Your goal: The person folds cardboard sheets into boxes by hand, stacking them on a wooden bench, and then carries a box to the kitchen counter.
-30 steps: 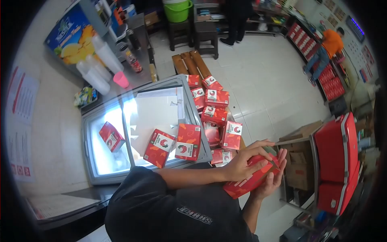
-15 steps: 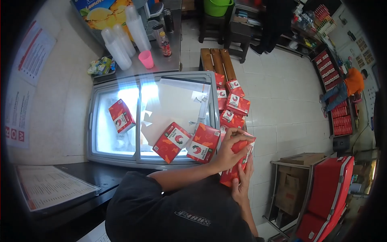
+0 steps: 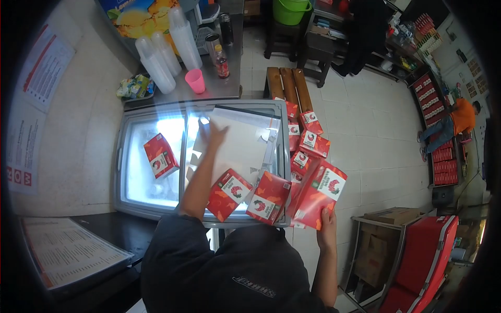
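My left hand [image 3: 213, 136] is stretched over the white sheet [image 3: 242, 143] on the freezer lid, fingers apart and holding nothing. On the right, my right hand [image 3: 327, 224] grips the lower edge of a red box [image 3: 323, 190], which has a white printed panel. Two more red boxes, one [image 3: 230, 195] below the sheet and another [image 3: 269, 198] beside it, lie at the near edge of the freezer. A further red box [image 3: 160, 156] sits on the left glass pane.
Several red boxes lie on a wooden bench [image 3: 288, 86] beyond the freezer's right side. Stacked clear cups [image 3: 156, 68], a pink cup [image 3: 195, 81] and a bottle [image 3: 222, 62] stand on the counter. One person [image 3: 454, 122] bends at right shelves; another [image 3: 360, 36] stands behind.
My left hand has let go of the held box and moved left and up over the sheet. The box in my right hand has turned, showing its printed panel.
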A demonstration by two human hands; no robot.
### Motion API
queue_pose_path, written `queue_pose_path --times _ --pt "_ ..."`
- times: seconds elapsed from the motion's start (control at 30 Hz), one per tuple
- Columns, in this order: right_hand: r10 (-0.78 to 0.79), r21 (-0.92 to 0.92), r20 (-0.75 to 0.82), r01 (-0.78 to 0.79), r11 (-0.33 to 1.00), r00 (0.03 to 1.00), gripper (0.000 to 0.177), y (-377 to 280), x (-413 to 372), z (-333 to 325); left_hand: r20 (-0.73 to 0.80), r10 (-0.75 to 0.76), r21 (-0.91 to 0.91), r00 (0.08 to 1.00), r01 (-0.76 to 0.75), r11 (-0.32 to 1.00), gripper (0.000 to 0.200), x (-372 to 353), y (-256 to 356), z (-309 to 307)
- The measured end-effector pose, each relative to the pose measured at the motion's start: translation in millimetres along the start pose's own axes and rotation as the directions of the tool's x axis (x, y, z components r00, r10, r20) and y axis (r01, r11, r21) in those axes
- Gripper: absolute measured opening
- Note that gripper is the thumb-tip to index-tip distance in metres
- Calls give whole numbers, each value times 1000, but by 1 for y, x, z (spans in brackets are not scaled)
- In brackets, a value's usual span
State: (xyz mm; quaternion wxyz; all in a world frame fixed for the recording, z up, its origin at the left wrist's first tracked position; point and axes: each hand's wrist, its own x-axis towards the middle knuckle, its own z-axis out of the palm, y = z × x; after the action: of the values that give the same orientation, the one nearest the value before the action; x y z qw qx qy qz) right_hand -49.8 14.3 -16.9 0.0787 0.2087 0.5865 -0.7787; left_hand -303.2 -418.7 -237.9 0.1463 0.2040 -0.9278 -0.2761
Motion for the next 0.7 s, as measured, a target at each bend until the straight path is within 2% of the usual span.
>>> queue_pose_path --times 0.03,0.07,0.1,0.13,0.17,0.2,0.23,0.27,0.3,0.33,0.4,0.43,0.47,0.5,0.53,0.57,0.6,0.63,0.67,0.7 --pt "-12 7 1 12 1000 1000 53 -3 10 7 -8 11 -3 1000 -11 1000 87 16 -26 -22" --pt "-72 -5 -66 72 997 995 52 -3 21 14 227 -138 169 964 101 980 94 28 -41 -46" --pt "-119 -21 -140 117 993 983 52 0 26 18 424 -319 367 848 161 916 101 28 -49 -67" --pt "-143 -160 -126 122 980 982 53 15 46 8 376 -266 304 888 153 940 91 21 -44 -94" --pt "-143 -104 -91 134 986 985 56 13 57 20 319 -212 237 924 139 962 81 17 -37 -118" --pt "-151 -48 -53 149 988 987 59 9 69 37 152 -125 134 980 105 985 64 23 -46 -129" --pt "-163 -99 -28 160 982 986 61 8 83 52 -29 -53 35 998 54 998 48 27 -51 -139" --pt "-174 -151 0 172 973 985 63 8 97 68 -198 73 45 977 -65 997 45 23 -31 -165" --pt "-150 -192 98 167 967 984 64 14 115 81 -362 195 73 911 -180 981 42 18 3 -208" --pt "-122 -234 195 167 958 973 66 21 129 95 -343 188 16 920 -194 981 38 11 37 -250" --pt "57 -498 303 107 860 951 67 26 137 126 -360 136 -140 923 -197 970 32 -9 107 -320" --pt "-274 -575 373 452 682 887 69 61 149 130 -385 88 -231 919 -188 954 30 -24 138 -342" --pt "-338 -588 448 558 586 828 70 38 128 144 -387 98 -238 917 -203 950 30 -37 164 -355" --pt "-349 -591 436 556 584 830 70 13 107 156 -414 22 -395 910 -201 896 28 -52 189 -362" --pt "-256 -311 527 464 829 811 81 -12 89 165 -421 -58 -543 905 -200 815 27 -65 205 -360" --pt "-203 -10 626 268 963 753 93 -38 73 168 -372 21 -491 928 -216 844 28 -77 207 -345" --pt "-279 182 619 212 960 734 102 -64 58 164 -276 216 -456 937 -326 828 27 -95 208 -323" --pt "-361 369 593 155 916 720 112 -89 42 157 -165 468 -559 868 -473 681 25 -114 230 -306" --pt "-492 514 523 203 833 696 112 -118 22 142 -185 716 -697 673 -604 387 40 -129 248 -277" --pt "-485 459 479 262 849 732 115 -124 9 110 -130 853 -769 505 -595 235 48 -147 271 -260"
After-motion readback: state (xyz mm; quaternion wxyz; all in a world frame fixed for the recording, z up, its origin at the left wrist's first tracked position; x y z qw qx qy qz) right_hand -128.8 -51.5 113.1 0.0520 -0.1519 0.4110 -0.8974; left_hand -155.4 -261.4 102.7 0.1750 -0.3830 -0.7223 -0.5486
